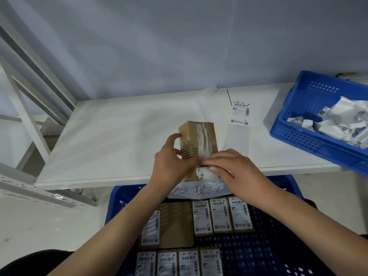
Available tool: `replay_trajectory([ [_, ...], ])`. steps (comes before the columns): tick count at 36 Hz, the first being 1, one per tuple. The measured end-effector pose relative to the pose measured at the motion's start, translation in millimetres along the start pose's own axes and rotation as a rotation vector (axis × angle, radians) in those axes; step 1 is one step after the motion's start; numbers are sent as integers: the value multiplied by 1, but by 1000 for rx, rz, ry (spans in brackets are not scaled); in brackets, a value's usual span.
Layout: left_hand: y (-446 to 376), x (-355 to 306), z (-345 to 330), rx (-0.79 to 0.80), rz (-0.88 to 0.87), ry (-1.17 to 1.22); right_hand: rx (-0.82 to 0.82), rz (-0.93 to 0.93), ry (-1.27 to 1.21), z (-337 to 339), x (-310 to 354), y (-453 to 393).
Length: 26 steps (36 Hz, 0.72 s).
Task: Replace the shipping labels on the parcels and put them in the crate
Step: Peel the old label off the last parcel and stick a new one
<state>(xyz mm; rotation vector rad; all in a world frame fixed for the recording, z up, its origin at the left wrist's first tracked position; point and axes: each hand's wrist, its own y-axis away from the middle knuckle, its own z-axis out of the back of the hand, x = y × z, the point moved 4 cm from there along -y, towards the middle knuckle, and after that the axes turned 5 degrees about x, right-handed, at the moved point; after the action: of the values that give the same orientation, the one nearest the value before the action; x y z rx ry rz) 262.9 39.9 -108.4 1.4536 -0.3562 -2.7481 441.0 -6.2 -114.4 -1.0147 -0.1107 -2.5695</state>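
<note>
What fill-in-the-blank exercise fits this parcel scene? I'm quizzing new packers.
1. The left hand steadies a brown ____ on the white table.
2. The right hand peels off a curled white ____.
3. Discarded labels fill the ____ crate at right.

Missing: parcel; label; blue

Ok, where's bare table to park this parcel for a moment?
The widest free patch is the white table left of the parcel, out to the metal frame. A narrower strip lies behind the parcel, toward the wall. The right is crowded: a fresh label sheet, then the blue bin of peeled labels. Both hands hold the near edge.
</note>
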Motion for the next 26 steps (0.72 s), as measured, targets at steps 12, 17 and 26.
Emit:
replay_trajectory([
  [12, 1, 1, -2, 24, 35, 33, 71, -100, -1, -1, 5, -1],
  [17, 1, 4, -4, 37, 72, 101, 60, -87, -11, 0, 8, -1],
  [26, -5, 7, -6, 53, 152, 222, 5, -33, 9, 2, 11, -1],
])
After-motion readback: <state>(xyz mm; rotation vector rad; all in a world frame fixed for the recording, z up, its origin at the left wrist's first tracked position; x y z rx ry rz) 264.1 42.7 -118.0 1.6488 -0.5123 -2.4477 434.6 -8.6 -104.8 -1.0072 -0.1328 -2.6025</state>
